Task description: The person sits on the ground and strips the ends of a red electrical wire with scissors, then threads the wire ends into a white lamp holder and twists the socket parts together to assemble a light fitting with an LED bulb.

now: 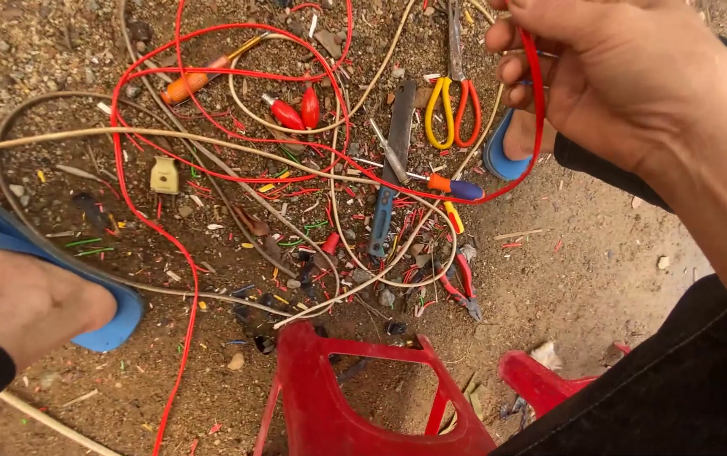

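Right hand (625, 76), far right: fingers clamped on red wire (537, 101). Left hand out of view. Scissors (453, 105), screwdriver (448, 184), pliers (463, 291) on dirt ground (583, 253) left of hand.

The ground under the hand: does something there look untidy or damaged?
Yes. Tangled red wire and beige cable sprawl over scissors, a file and pliers, amid scattered insulation scraps. The right hand grips the red wire.

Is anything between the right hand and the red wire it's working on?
Nothing visible: the right hand already grips the red wire, which runs across its fingers and down to the tangle on the ground.
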